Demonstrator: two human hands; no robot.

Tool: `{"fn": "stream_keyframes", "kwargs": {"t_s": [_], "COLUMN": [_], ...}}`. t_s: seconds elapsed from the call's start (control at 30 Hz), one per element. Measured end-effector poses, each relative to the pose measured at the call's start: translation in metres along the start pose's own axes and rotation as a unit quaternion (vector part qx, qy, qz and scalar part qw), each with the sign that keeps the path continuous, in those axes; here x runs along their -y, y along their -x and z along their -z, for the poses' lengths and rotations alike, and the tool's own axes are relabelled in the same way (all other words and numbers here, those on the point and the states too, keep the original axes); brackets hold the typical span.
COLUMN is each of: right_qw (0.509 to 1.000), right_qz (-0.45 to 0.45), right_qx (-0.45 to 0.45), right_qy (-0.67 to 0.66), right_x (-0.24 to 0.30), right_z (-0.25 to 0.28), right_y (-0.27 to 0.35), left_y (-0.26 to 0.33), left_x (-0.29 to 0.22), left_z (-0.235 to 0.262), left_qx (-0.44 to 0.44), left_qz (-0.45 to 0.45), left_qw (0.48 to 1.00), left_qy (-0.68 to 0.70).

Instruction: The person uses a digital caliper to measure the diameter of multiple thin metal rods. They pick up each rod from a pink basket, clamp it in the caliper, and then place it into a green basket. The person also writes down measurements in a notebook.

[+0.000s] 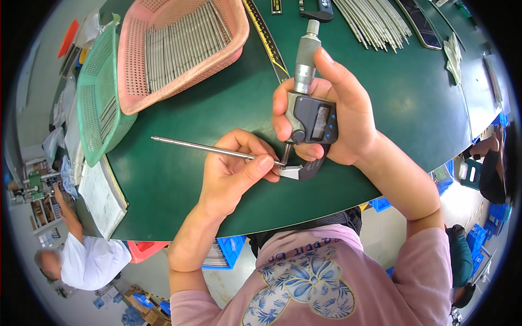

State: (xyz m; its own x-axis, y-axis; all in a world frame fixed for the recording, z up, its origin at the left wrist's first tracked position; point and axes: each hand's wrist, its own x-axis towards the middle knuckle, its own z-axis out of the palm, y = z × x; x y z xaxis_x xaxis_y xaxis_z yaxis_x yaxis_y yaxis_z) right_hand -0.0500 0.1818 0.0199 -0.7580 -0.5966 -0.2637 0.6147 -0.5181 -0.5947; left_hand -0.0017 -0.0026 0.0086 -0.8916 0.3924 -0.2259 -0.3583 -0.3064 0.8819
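Note:
My left hand (234, 173) pinches a thin metal rod (201, 146) between thumb and fingers, its long end pointing up to the left. The rod's other end sits between the measuring faces of a digital micrometer (315, 117). My right hand (348, 103) is wrapped round the micrometer, with the thumb against its grey barrel and the small screen facing up. The micrometer's curved frame lies lowest, just right of my left fingertips. Whether both faces touch the rod, I cannot tell.
A pink basket (130, 60) full of metal rods stands at the upper left, beside a green basket (89, 114). More rods (375, 24), a phone (420, 23) and a yellow-black ruler (266, 38) lie on the green table (163, 201). A notebook (103, 198) rests near the left edge.

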Motion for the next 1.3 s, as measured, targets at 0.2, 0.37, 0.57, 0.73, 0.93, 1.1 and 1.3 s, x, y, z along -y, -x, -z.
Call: {"fn": "stream_keyframes", "kwargs": {"t_s": [0.2, 0.37, 0.57, 0.73, 0.93, 1.1, 1.3], "right_qw": [1.0, 1.0, 1.0, 1.0, 0.999, 0.999, 1.0], "right_qz": [-0.004, -0.005, 0.006, 0.015, 0.019, 0.018, -0.004], "right_qx": [-0.008, -0.013, -0.014, -0.005, -0.013, -0.018, -0.014], "right_qy": [0.013, 0.013, 0.025, 0.016, 0.025, 0.028, 0.008], "right_x": [-0.0004, -0.0011, -0.0007, -0.0022, -0.0029, -0.0021, 0.0027], "right_z": [-0.0012, -0.0012, -0.0023, -0.0021, -0.0022, -0.0022, -0.0057], "right_y": [0.0003, -0.0004, 0.0005, -0.0004, -0.0006, -0.0003, 0.0019], "left_y": [0.0001, 0.0001, 0.0001, 0.0003, 0.0005, 0.0009, 0.0006], "left_x": [0.0004, 0.0007, 0.0012, 0.0007, 0.0007, -0.0002, -0.0005], "left_z": [-0.0018, -0.0007, -0.0005, 0.0014, 0.0015, 0.0012, 0.0011], "left_qx": [-0.014, -0.015, -0.015, -0.005, -0.008, -0.015, -0.002], "left_qz": [-0.008, -0.007, -0.008, -0.011, -0.005, 0.004, -0.013], "left_qw": [1.0, 1.0, 1.0, 1.0, 1.0, 1.0, 1.0], "left_qy": [-0.003, 0.004, 0.009, 0.013, 0.014, 0.013, 0.021]}}
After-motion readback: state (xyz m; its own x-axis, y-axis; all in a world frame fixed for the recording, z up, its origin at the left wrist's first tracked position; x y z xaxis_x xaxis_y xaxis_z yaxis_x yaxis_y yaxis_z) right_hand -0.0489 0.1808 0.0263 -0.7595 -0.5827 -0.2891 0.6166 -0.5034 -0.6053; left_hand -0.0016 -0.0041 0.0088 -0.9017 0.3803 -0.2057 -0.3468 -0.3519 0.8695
